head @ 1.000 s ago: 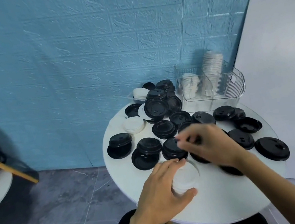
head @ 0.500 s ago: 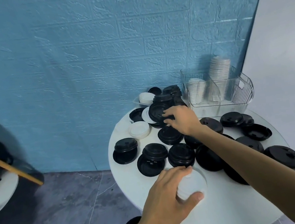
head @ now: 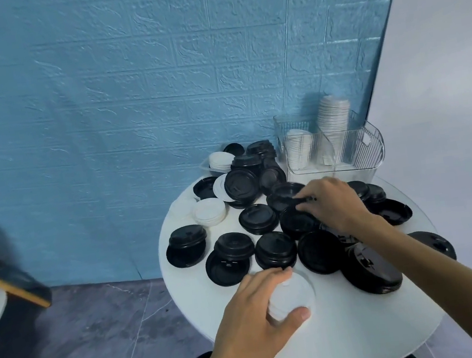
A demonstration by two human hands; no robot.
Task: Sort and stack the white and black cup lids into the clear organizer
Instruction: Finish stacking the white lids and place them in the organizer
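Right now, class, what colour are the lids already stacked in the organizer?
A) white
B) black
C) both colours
A: the organizer holds only white lids, while the black lids all lie on the table.

A blue brick-textured wall [head: 127,103] meets a plain white wall [head: 443,89] above grey marbled floor tiles [head: 84,336].

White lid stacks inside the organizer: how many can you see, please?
2: a tall stack at the back, a shorter stack left of it; more may be hidden.
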